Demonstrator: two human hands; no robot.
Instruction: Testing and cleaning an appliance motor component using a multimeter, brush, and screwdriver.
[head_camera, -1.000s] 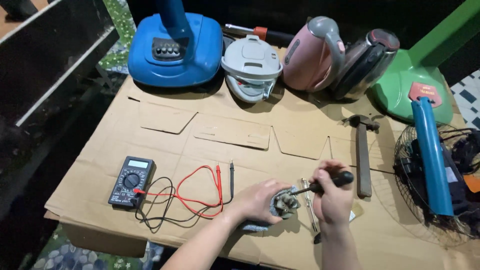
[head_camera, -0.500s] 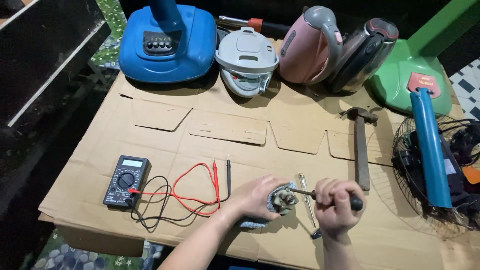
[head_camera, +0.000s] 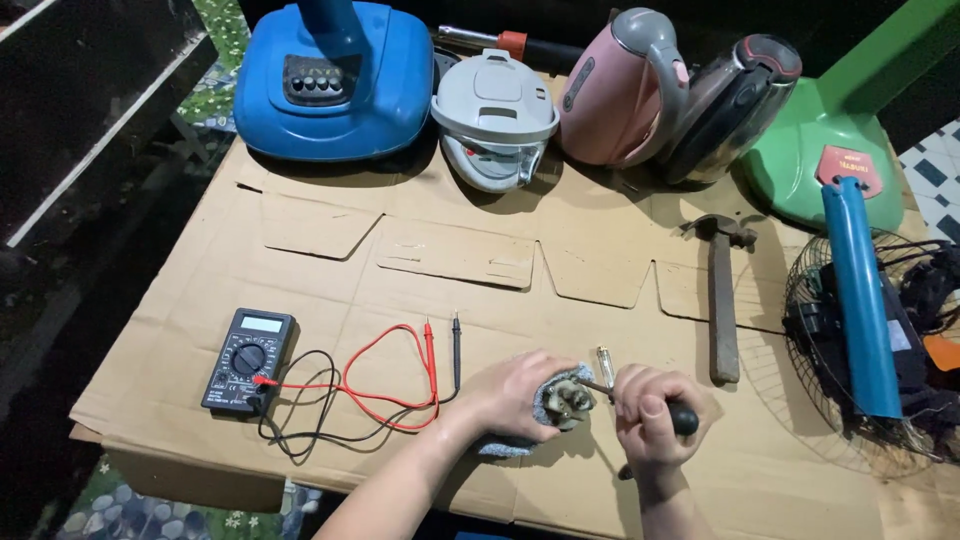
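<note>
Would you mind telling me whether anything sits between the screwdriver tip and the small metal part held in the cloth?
Nothing visible does: the screwdriver in the right hand reaches straight to the metal part, which the left hand holds.

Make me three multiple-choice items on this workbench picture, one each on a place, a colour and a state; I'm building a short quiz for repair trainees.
1. Where does the hammer lie?
A. Right of the hands, on the cardboard
B. On top of the multimeter
C. Inside the pink kettle

2. What colours are the two probe leads?
A. Green and yellow
B. Red and black
C. Both white

3. What is the right hand doing?
A. Resting flat and empty
B. Gripping the hammer
C. Gripping a dark-handled screwdriver whose tip meets the small part in the left hand

Answers:
1. A, since it lies handle toward the viewer, right of both hands.
2. B, as one red and one black lead run from the meter.
3. C, since its fingers close round the handle.
</note>
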